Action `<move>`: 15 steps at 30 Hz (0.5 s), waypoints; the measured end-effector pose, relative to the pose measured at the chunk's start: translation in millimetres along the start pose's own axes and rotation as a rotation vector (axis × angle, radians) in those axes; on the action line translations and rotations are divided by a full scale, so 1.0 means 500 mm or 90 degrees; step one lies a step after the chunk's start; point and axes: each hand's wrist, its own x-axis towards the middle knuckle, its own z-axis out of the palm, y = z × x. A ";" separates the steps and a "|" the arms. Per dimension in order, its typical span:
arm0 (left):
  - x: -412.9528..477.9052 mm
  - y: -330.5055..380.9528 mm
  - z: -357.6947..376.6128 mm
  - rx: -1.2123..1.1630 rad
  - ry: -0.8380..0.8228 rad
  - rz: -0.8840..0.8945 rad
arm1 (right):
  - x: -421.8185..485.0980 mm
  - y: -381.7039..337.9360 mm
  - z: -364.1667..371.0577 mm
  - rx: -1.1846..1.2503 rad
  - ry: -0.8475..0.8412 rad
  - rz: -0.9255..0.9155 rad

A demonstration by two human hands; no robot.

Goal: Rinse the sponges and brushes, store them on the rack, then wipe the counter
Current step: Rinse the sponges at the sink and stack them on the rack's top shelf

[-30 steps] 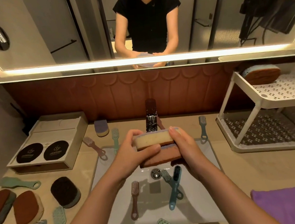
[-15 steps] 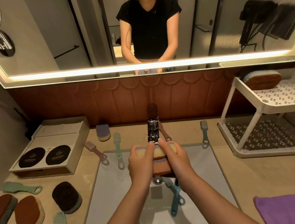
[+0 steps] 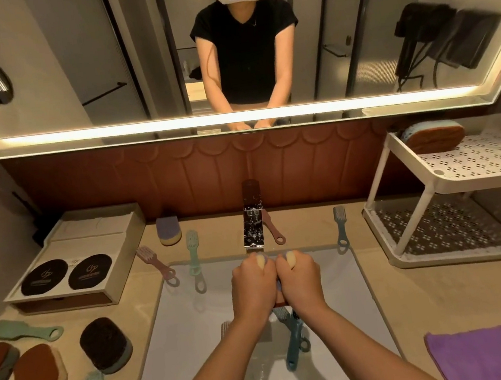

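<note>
Centre of frame, just below the faucet: left hand and right hand sat knuckle to knuckle, both fists curled tight around the held sponge. Yellow foam bulged out above each fist, and a purple-brown sliver showed between the palms. Could not tell whether one sponge or two was in there. The hands were over the basin, likely so wrung water fell into it rather than onto the counter. No stream visible at the spout; flow unclear.

Judged step: wringing out after the rinse, ahead of racking.

Lower centre, under the wrists: blue brush lay in the basin, probably parked there for its own rinse.

Right of frame: white rack with one racked sponge on the top shelf, so storing looked barely begun.

Lower left: brown sponges and a dark sponge lay on the counter, apart from the basin, apparently waiting their turn.

Lower right corner: purple cloth, folded, well away from the basin, presumably kept back for the final wipe.
</note>
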 end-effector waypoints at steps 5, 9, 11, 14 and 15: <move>-0.006 0.004 0.007 0.004 -0.010 0.022 | 0.001 0.003 -0.009 0.023 0.004 -0.003; -0.001 0.017 -0.003 -0.051 -0.004 0.012 | 0.006 -0.007 -0.038 0.054 -0.019 -0.010; 0.006 0.032 -0.016 -0.148 -0.029 -0.044 | 0.014 -0.017 -0.061 0.080 -0.059 0.017; 0.007 0.057 -0.045 -0.324 -0.181 -0.167 | 0.028 -0.039 -0.108 0.052 -0.169 0.070; 0.006 0.063 -0.056 -0.370 -0.242 -0.196 | 0.030 -0.049 -0.126 0.042 -0.206 0.080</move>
